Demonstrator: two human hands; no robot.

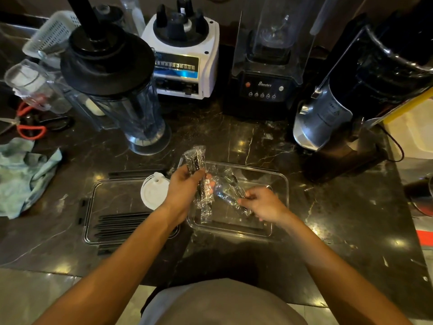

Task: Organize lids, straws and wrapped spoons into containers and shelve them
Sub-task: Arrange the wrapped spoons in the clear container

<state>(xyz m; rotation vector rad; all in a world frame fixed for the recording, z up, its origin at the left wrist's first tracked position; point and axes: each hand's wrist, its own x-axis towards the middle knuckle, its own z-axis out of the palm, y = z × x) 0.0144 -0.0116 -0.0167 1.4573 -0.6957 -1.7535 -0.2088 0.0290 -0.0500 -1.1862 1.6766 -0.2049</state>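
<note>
My left hand (185, 188) grips a bunch of black spoons in clear wrap (195, 160), held upright over the left edge of a clear plastic container (280, 184). Over that container my right hand (262, 202) holds another wrapped spoon (228, 195) by its lower end. To the left lies a second clear container (112, 193) with black straws (121, 225) along its near side. White round lids (154, 191) are stacked at its right end.
Blenders line the back of the dark marble counter: a clear jug with black lid (112, 78), a white base (185, 55), a black blender (267, 66) and a steel machine (332, 109). A green cloth (25, 174) and red-handled scissors (30, 130) lie left.
</note>
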